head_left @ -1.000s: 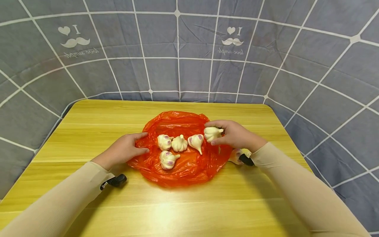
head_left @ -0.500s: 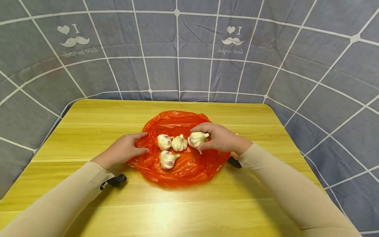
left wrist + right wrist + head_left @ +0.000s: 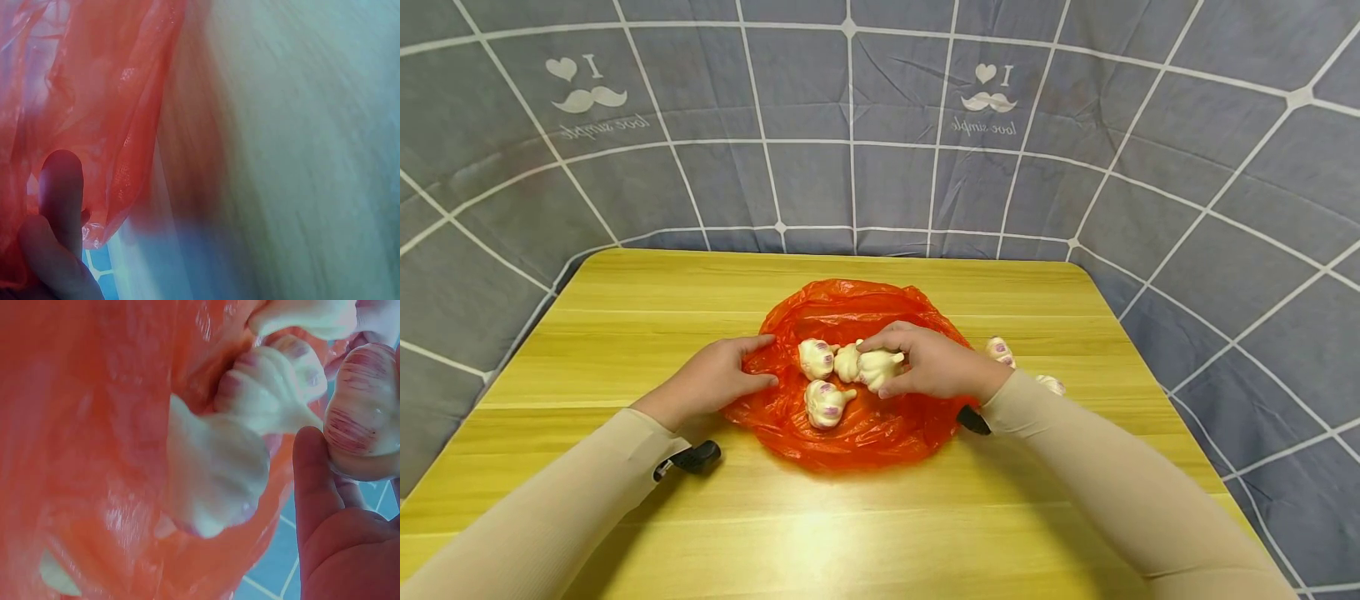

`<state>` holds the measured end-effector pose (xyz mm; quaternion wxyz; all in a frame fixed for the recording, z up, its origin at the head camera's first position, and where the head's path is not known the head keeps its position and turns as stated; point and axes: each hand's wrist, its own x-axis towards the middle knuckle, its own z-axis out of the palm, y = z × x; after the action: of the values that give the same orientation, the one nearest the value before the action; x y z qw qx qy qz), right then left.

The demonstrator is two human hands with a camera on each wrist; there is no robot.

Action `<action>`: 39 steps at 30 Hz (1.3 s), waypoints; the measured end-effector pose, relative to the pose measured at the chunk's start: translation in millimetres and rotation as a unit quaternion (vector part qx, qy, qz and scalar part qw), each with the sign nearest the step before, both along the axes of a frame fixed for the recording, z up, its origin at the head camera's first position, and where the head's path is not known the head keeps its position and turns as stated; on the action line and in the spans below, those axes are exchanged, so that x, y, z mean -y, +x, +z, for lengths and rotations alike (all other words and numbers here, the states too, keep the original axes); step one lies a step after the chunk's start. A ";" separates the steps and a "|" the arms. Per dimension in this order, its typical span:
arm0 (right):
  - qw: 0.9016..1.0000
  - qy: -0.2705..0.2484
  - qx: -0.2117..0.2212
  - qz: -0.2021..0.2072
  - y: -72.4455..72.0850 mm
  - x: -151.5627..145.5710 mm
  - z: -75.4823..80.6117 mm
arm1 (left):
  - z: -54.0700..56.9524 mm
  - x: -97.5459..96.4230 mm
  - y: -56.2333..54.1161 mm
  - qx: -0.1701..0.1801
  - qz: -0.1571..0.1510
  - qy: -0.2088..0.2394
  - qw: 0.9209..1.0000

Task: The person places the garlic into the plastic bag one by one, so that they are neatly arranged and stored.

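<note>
A red plastic bag [image 3: 865,446] lies spread with its mouth open. My left hand [image 3: 715,379] holds its left edge, thumb and forefinger apart on the film; red film [image 3: 112,112] surrounds those fingers in the left wrist view. My right hand [image 3: 936,367] grips a pale garlic bulb [image 3: 878,371] over the bag's middle, its purple-streaked base [image 3: 359,419] showing in the right wrist view. Within the bag lie several more bulbs: one at left [image 3: 816,358], one in front [image 3: 826,406] and one partly covered [image 3: 847,362] by the held bulb. Another is hidden beneath my right hand in the head view.
Two garlic bulbs [image 3: 998,350] lie on the wooden table [image 3: 820,542] right of the bag, the farther one [image 3: 1051,384] partly behind my sleeve. Black wrist-camera mounts [image 3: 698,457] hang under both forearms. A grey checked cloth [image 3: 887,125] surrounds the table's back and sides.
My right hand has carried its garlic bulb leftward from the bag's right edge to above the middle bulbs. The two bulbs on the table have come into view. My left hand stays put.
</note>
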<state>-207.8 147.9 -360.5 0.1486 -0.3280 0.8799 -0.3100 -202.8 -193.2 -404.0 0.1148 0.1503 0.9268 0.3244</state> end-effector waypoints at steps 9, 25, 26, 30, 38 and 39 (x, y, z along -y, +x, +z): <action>1.000 0.025 0.010 0.016 1.8 8.6 -2.3 | 3.0 0.6 0.3 0.010 0.000 0.004 1.000; 0.998 0.056 0.021 0.024 -0.4 11.9 -18.5 | 1.8 -1.0 -1.4 0.007 0.002 0.001 1.000; 0.998 0.059 0.022 0.024 -0.2 11.8 -19.4 | 1.7 -1.2 -1.3 0.007 0.002 0.001 1.000; 0.997 0.066 0.024 0.027 0.4 11.5 -22.6 | 1.7 -1.9 -0.9 0.010 0.003 0.002 1.000; 0.996 0.073 0.032 0.032 1.3 11.5 -26.0 | 1.4 -3.1 -0.2 0.007 0.003 0.001 1.000; 0.996 0.073 0.033 0.033 1.1 11.5 -26.6 | 1.3 -3.2 -0.2 0.006 0.004 -0.001 1.000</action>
<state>-206.7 136.5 -387.1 0.2113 -0.3346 0.8836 -0.2504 -203.0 -190.0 -402.7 0.1189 0.1449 0.9270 0.3248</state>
